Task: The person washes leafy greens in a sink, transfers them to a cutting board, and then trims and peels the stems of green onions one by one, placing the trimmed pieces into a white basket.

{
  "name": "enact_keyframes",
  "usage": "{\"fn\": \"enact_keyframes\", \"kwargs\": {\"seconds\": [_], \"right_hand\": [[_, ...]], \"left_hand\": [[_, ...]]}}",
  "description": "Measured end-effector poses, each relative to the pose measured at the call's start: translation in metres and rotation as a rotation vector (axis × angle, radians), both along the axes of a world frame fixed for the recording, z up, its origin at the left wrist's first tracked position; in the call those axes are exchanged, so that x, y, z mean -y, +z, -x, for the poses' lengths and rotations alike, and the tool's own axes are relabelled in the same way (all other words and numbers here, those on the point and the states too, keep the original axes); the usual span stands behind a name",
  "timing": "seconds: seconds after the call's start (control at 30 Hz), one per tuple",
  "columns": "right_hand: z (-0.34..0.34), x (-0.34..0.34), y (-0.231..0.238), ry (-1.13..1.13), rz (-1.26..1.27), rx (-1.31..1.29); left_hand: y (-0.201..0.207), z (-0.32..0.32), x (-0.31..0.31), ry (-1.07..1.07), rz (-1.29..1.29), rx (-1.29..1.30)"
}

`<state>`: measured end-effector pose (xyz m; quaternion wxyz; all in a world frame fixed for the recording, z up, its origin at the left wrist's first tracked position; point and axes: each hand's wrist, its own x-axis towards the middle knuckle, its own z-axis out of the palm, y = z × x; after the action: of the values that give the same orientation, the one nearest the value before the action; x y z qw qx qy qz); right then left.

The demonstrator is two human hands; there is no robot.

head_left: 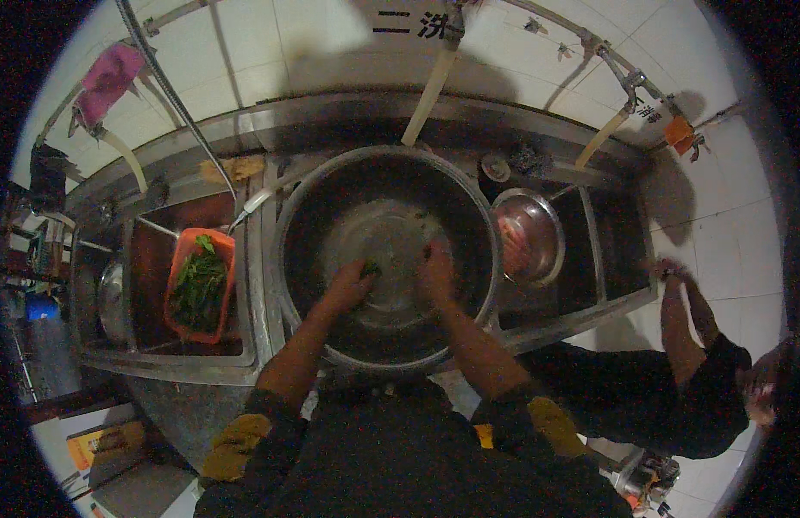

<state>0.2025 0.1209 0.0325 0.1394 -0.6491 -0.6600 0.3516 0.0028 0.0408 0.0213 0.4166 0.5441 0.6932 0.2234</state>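
Two arms extended | left hand touching greens, right hand apart | in basin

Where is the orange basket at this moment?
In the head view, the orange basket is on the person's left, in the sink beside the big basin, with leafy greens in it.

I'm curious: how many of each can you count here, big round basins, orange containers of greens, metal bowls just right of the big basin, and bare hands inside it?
Big round basin: 1
Orange container of leafy greens: 1
Metal bowl right of the basin: 1
Left hand and right hand inside the basin: 2
Total: 5
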Motion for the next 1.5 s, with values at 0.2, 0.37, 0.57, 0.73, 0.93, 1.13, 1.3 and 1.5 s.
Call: {"fn": "enact_keyframes", "kwargs": {"seconds": [0.2,0.37,0.57,0.73,0.93,1.13,1.3,1.5], "right_hand": [[0.026,0.028,-0.022,0.100,0.004,0.069],[0.026,-0.020,0.103,0.415,-0.485,-0.191],[0.005,-0.095,0.277,0.545,-0.104,-0.463],[-0.017,-0.104,0.243,0.695,-0.462,-0.377],[-0.068,-0.066,0.101,0.972,-0.385,0.012],[-0.124,-0.107,0.025,0.596,-0.190,0.093],[-0.097,-0.087,-0.037,0.514,-0.216,0.097],[-0.022,-0.048,-0.009,0.407,-0.536,0.203]], "left_hand": [[0.024,-0.019,-0.005,0.081,0.137,-0.061],[0.114,0.001,-0.048,-0.011,-0.298,0.102],[0.302,0.017,-0.065,0.125,-0.653,0.218],[0.302,0.011,-0.067,0.244,-0.802,0.373],[0.095,-0.074,-0.044,-0.008,-0.107,0.062],[0.039,-0.132,-0.043,-0.221,-0.219,-0.110],[0.043,-0.103,-0.039,0.003,-0.178,-0.068],[0.096,-0.022,-0.017,0.193,-0.405,0.225]]}}
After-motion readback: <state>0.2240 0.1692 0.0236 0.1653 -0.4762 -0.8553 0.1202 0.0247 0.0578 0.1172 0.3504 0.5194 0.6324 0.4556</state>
